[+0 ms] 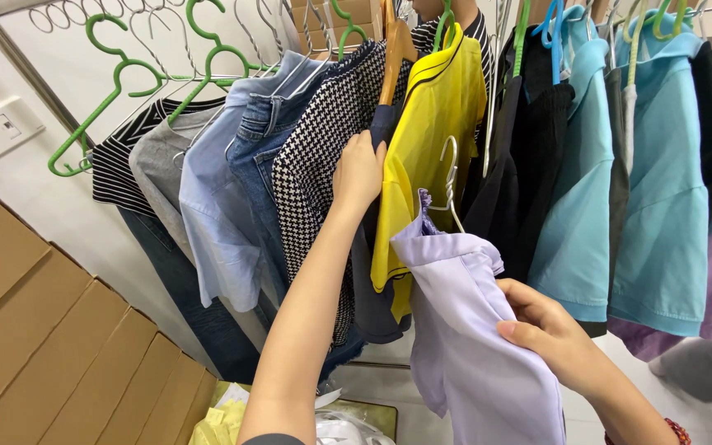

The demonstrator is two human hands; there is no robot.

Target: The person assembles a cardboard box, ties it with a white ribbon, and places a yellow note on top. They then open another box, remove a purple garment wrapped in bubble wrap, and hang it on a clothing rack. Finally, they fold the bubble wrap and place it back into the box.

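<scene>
The left hand reaches up with its arm stretched, fingers curled around a dark garment between the houndstooth top and yellow shirt. Lower right, the right hand pinches the lilac shirt hanging on a white hanger.

cardboard boxes, green hangers, teal shirts

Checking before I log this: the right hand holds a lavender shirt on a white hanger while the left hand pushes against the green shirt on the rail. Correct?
Not quite. In the head view the left hand presses beside a yellow shirt, not a green one. The right hand does hold the lavender shirt on its white hanger.
</scene>
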